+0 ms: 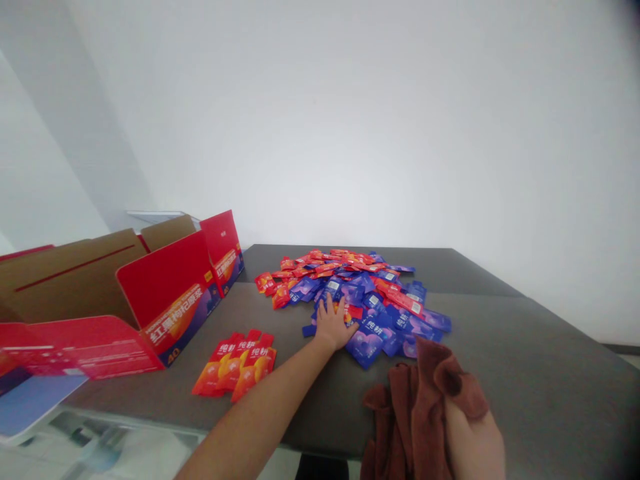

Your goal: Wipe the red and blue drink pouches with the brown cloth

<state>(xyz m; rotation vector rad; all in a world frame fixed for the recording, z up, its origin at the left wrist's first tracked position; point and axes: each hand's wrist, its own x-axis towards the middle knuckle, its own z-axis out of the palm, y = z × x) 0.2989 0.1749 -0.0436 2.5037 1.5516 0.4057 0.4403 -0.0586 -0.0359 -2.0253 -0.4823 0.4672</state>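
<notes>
My left hand [333,327] reaches into the near side of a heap of small sachets, its fingers spread. Beneath its fingertips a red-orange sachet [354,312] partly shows among blue-purple sachets [367,341]; whether the hand presses on it I cannot tell. Red sachets [345,257] lie mostly at the back of the heap. Close to the table's front edge, my right hand [475,437] is closed around a bunched brown cloth [400,413], which hangs in folds. Several red-orange sachets [240,367] overlap in a small group left of my left forearm.
Open red cardboard boxes [167,293] with raised flaps stand along the left side. The dark grey tabletop [510,373] stretches back to a white wall [350,120]. Its front edge runs below my forearm, with pale flooring beneath on the left.
</notes>
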